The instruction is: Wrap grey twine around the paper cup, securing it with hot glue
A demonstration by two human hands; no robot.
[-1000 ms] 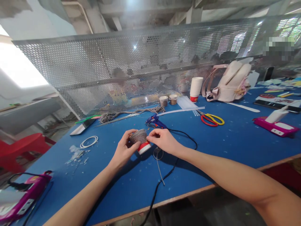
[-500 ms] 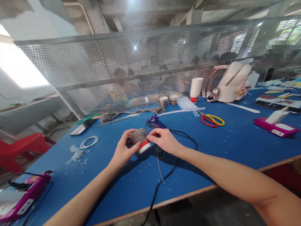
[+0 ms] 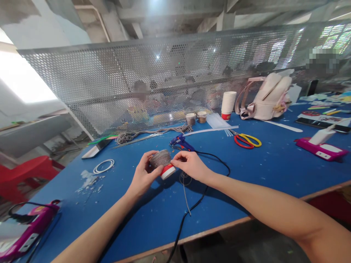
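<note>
My left hand (image 3: 142, 175) grips a paper cup (image 3: 163, 163) held sideways above the blue table (image 3: 263, 160). Grey cord is wound around most of the cup, and its red and white rim end shows at the lower right. My right hand (image 3: 190, 165) pinches the grey cord (image 3: 185, 186) against the cup's side. The cord's loose end hangs down in a loop and trails onto the table. A blue glue gun (image 3: 181, 141) lies just behind my hands, and its black cable (image 3: 192, 208) runs toward the table's near edge.
Red and yellow scissors (image 3: 246, 140), a stack of paper cups (image 3: 228, 105), two small wrapped cups (image 3: 196, 117) and a pale backpack (image 3: 270, 96) lie further back. A bundle of grey cord (image 3: 142, 133) and a white ring (image 3: 103, 166) sit left. Pink devices (image 3: 20, 233) (image 3: 320, 148) flank me. A perforated metal screen (image 3: 109, 84) closes the back.
Both hands stay at the cup with only small finger shifts. The cup has turned slightly and the hanging cord loop has moved a little.
</note>
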